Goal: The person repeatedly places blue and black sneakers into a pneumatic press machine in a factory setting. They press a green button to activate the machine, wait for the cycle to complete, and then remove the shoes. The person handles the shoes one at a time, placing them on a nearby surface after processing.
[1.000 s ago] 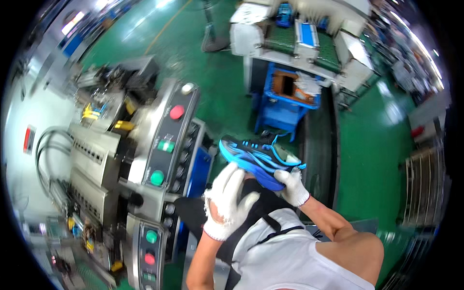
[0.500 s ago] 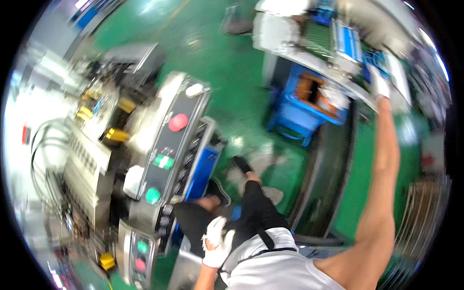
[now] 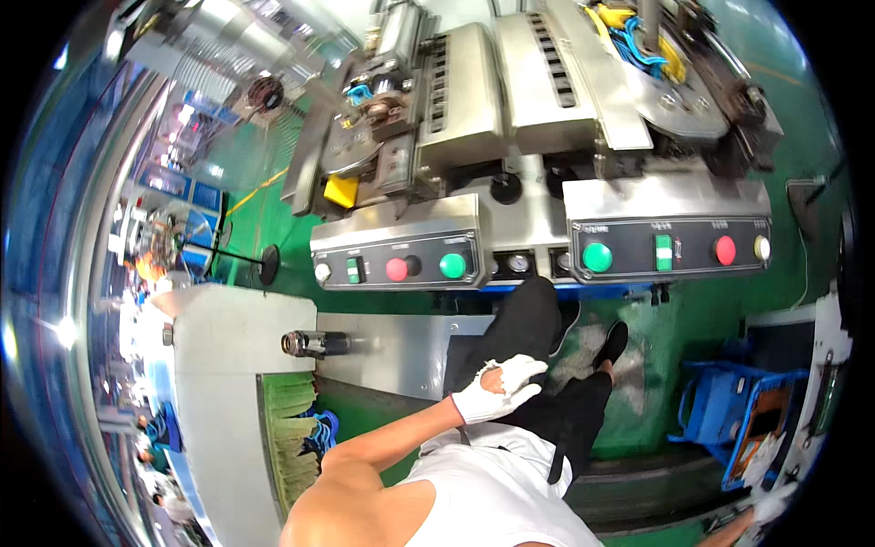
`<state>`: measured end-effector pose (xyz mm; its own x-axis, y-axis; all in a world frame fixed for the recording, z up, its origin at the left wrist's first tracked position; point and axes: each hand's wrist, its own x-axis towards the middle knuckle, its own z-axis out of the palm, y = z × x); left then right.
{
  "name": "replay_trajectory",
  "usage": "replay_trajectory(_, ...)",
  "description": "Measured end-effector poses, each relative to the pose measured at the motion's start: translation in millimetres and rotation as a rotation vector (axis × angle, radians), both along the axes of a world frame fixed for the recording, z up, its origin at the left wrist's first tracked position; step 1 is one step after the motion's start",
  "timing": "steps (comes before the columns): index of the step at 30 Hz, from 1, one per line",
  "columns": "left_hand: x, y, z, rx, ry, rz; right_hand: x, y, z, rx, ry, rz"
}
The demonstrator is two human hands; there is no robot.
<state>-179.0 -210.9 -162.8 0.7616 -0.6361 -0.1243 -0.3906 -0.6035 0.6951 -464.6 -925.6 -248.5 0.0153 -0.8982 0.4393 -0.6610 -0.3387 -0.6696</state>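
Observation:
My left hand (image 3: 501,387), in a white glove torn at the back, hovers over my lap. Its fingers are loosely spread and hold nothing. Far off at the lower right rim, my right hand (image 3: 773,503), also gloved, reaches beside the end of a pale workbench (image 3: 828,342). It is small and blurred there, so its fingers and anything in them cannot be made out. In front of my knees stand two metal machines with sloping control panels: the left panel (image 3: 396,246) and the right panel (image 3: 670,246) carry green, red and white buttons.
A blue stool-like frame (image 3: 720,401) with a brown box stands to the right. On the left, a cylindrical metal part (image 3: 314,344) lies by a pale table (image 3: 219,337); below are green bristly strips (image 3: 290,428) and blue pieces. A black round-based stand (image 3: 268,264) is on the floor.
My view has swung left, bringing the machine panels in front of me and sending the workbench and my right hand to the right rim. My left hand stays near my lap.

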Motion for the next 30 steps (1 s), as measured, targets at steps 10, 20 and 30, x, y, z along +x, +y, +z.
replay_trajectory(10, -37, 155, -19, -0.070, -0.023, 0.553, 239, 481, -11, 1.129, -0.344, 0.922)
replay_trajectory(20, -460, 368, -79, 0.753, -0.065, 2.160, 327, 580, 53, 0.769, 0.462, 1.794)
replay_trajectory(30, -566, 425, -120, 0.485, 0.525, 2.682, 366, 613, 80, 0.331, 0.842, 1.910)
